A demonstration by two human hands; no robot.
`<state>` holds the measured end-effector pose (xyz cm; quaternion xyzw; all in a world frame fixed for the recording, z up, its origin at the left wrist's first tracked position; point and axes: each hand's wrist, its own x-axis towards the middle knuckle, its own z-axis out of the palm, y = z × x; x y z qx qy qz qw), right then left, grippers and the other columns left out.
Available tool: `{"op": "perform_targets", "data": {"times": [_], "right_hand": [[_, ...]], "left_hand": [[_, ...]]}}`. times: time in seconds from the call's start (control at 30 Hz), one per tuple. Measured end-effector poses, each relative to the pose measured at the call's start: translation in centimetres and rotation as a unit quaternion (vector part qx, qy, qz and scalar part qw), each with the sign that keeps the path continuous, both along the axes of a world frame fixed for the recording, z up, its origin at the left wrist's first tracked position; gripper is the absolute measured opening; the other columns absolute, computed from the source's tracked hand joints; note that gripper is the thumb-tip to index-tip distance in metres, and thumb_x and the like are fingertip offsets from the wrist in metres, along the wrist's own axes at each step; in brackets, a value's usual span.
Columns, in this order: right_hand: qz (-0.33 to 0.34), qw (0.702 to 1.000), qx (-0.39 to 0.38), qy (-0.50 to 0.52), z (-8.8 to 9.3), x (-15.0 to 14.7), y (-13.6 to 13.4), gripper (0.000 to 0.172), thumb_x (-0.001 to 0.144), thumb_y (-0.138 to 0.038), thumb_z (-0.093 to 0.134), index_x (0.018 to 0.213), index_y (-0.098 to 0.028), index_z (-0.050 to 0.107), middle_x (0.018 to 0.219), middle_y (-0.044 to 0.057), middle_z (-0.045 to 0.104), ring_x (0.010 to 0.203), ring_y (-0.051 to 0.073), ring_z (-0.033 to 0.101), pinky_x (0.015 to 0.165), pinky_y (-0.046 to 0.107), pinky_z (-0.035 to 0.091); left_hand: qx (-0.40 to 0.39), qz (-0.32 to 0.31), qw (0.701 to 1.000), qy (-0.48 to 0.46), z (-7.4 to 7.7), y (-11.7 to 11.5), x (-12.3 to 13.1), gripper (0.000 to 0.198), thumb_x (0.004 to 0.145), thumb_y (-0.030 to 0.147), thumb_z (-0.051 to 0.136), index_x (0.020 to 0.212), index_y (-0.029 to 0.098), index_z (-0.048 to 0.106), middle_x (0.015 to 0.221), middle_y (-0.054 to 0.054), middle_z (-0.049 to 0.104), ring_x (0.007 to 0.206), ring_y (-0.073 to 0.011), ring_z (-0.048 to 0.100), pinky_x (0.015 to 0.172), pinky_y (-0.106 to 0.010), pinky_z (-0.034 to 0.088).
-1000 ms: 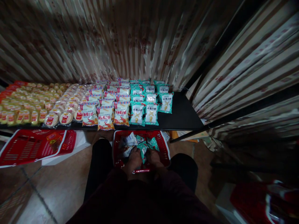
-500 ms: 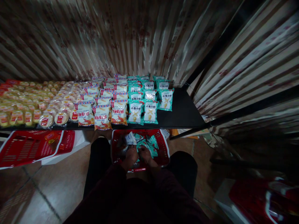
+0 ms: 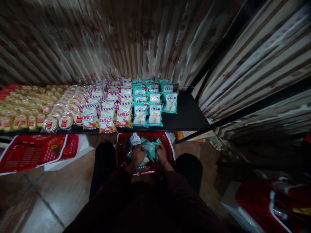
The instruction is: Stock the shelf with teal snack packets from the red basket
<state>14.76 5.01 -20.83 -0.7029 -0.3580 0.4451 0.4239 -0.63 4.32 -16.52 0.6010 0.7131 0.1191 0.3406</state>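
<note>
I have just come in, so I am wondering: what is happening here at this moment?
A person's left hand and right hand hold a teal packet between them, over a red basket that holds other packets. Beyond the basket is a black shelf. Teal snack bags stand on it in rows, with white-and-orange bags to their left and round wrapped snacks further left.

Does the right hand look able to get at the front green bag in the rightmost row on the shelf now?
Probably yes: nothing stands before this green bag on the shelf. However, the right hand seems to hold a packet with the left hand, so it should release first.
</note>
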Motion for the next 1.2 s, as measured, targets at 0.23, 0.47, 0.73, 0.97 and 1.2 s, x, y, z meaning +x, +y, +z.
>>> {"op": "perform_targets", "data": {"times": [0.23,0.47,0.73,0.97,1.2], "right_hand": [[-0.040,0.998,0.026,-0.028,2.0,0.8,0.2,0.028,0.066,-0.050,0.055,0.069,-0.022,0.057,0.060,-0.003,0.056,0.066,0.017,0.050,0.066,0.028,0.040],[-0.014,1.000,0.025,0.008,3.7,0.3,0.3,0.030,0.065,-0.052,0.058,0.067,-0.023,0.058,0.060,-0.002,0.061,0.067,0.018,0.058,0.063,0.028,0.045],[0.001,0.999,0.003,0.039,5.7,0.1,0.8,0.031,0.069,-0.052,0.059,0.073,-0.022,0.063,0.062,-0.001,0.065,0.065,0.018,0.063,0.059,0.027,0.049],[0.061,0.992,-0.013,0.106,7.9,0.3,-0.7,0.045,0.067,-0.059,0.067,0.092,-0.022,0.070,0.099,0.004,0.072,0.102,0.024,0.063,0.082,0.032,0.051],[0.148,0.970,-0.022,0.193,10.2,-0.6,-3.1,0.046,0.070,-0.051,0.073,0.107,-0.025,0.068,0.115,0.004,0.068,0.112,0.024,0.059,0.096,0.036,0.047]], "left_hand": [[0.025,-0.096,0.995,-0.024,0.9,-1.8,-0.2,0.069,0.073,0.020,0.059,0.140,0.012,0.042,0.141,-0.013,0.048,0.133,-0.0250,0.039,0.112,-0.033,0.027],[0.027,-0.065,0.996,-0.063,1.4,-2.6,0.3,0.081,0.074,0.032,0.063,0.145,0.013,0.029,0.145,-0.016,0.039,0.132,-0.0282,0.039,0.110,-0.037,0.031],[0.058,-0.002,0.979,-0.194,0.9,-2.1,-0.2,0.066,0.072,0.030,0.068,0.133,0.015,0.046,0.133,-0.013,0.054,0.125,-0.0262,0.049,0.106,-0.037,0.036],[-0.019,0.086,0.893,-0.441,1.8,-1.7,-1.1,0.046,0.073,0.040,0.070,0.110,0.015,0.061,0.107,-0.009,0.070,0.098,-0.0232,0.065,0.087,-0.034,0.051],[-0.065,0.039,0.882,-0.464,4.8,-2.0,-1.8,0.046,0.070,0.045,0.072,0.104,0.015,0.065,0.102,-0.008,0.072,0.092,-0.0247,0.066,0.085,-0.035,0.051]]}}
